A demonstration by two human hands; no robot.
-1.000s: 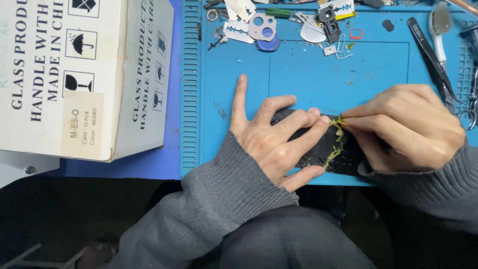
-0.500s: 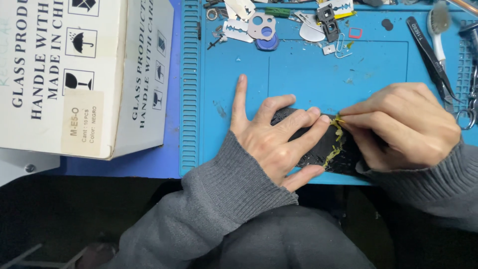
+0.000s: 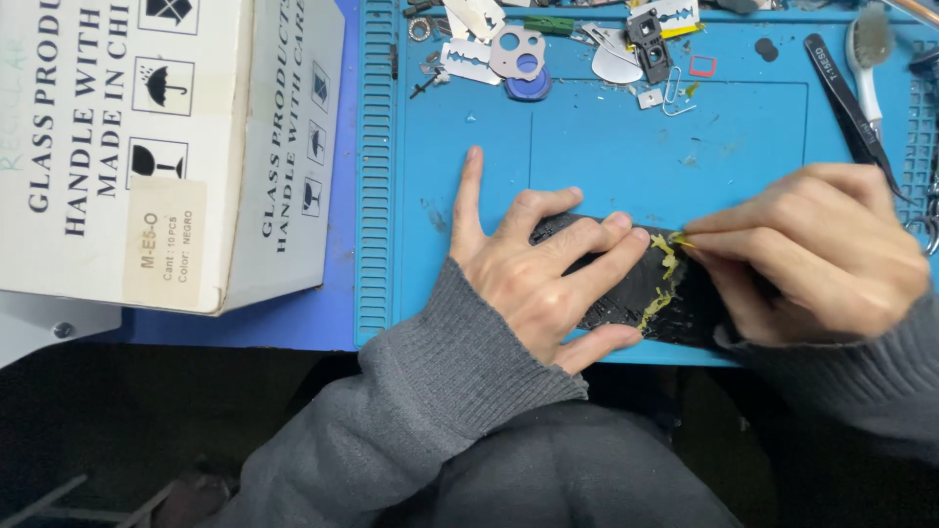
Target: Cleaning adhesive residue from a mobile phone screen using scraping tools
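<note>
A flat black phone panel lies on the blue work mat near its front edge. My left hand presses down on the panel's left part, fingers spread across it. My right hand covers the panel's right end, its thumb and fingers pinched together at a strip of yellowish glue residue. More yellow residue curls along the panel lower down. Whether a small tool sits in the pinched fingers is hidden. Both sleeves are grey knit.
A white cardboard box stands at the left, overlapping the mat's edge. Small metal parts, blades and a blue ring lie along the mat's back. Black tweezers and a brush rest at the right. My lap is below the table edge.
Almost nothing differs. My right hand's pinched fingers stay at the yellow residue, shifting only very slightly; my left hand keeps pressing the panel.
</note>
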